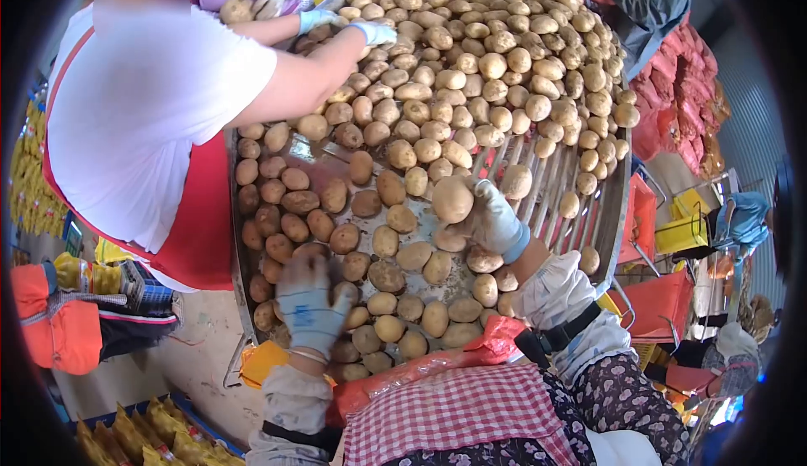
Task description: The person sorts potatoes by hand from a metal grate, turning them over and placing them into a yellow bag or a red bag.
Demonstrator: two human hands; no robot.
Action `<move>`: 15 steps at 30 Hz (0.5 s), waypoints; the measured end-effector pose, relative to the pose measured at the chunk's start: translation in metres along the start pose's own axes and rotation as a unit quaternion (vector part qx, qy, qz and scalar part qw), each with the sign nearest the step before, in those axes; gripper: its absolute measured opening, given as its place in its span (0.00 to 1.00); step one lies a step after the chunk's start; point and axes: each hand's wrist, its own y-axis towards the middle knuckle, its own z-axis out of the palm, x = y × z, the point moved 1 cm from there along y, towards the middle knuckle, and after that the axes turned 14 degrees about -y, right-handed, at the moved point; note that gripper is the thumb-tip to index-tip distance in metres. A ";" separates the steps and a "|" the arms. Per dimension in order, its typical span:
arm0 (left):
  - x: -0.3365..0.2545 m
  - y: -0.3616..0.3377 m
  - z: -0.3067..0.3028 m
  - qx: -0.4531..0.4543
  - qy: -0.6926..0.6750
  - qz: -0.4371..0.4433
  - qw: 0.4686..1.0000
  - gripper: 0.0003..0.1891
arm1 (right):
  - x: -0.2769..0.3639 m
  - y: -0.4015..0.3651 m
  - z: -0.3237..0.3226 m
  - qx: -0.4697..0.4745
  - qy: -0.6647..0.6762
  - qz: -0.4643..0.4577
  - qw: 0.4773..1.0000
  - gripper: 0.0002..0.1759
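My right hand [498, 224], in a white and blue work glove, grips a large round potato [452, 200] above the sorting table [324, 163]. My left hand [309, 310], gloved alike, is over the potatoes at the near left. Motion blurs its fingers, and whether a potato lies under them is hidden. Several loose potatoes [385, 276] lie on the metal surface between and around my hands. Beyond them a big heap of potatoes [504, 42] covers the far part of the table.
A co-worker in a white shirt and red apron [197, 205] leans over the table's left side, gloved hands at the heap. Other people stand at the far end. Red sacks [679, 88] are piled at the right, beside red chairs [660, 306]. Yellow packages fill a crate [155, 432] at lower left.
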 end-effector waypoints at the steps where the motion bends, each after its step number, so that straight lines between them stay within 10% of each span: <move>1: 0.018 0.000 0.002 -0.031 0.026 -0.029 0.999 0.31 | 0.000 -0.009 0.002 -0.004 0.000 -0.005 1.000 0.33; 6: 0.013 0.021 0.009 -0.081 0.094 -0.098 0.987 0.33 | 0.003 -0.049 0.024 0.119 0.271 0.010 0.955 0.38; 10: -0.065 0.000 0.029 0.071 -0.078 0.062 0.992 0.33 | -0.008 -0.071 0.013 0.058 0.157 -0.034 0.985 0.33; 12: -0.068 -0.007 0.033 0.087 -0.087 0.109 0.986 0.32 | -0.011 -0.081 -0.002 0.222 0.305 -0.025 0.926 0.28; 15: -0.057 -0.010 0.025 0.134 -0.044 0.079 0.987 0.34 | 0.004 -0.111 -0.001 0.008 0.283 -0.017 0.959 0.20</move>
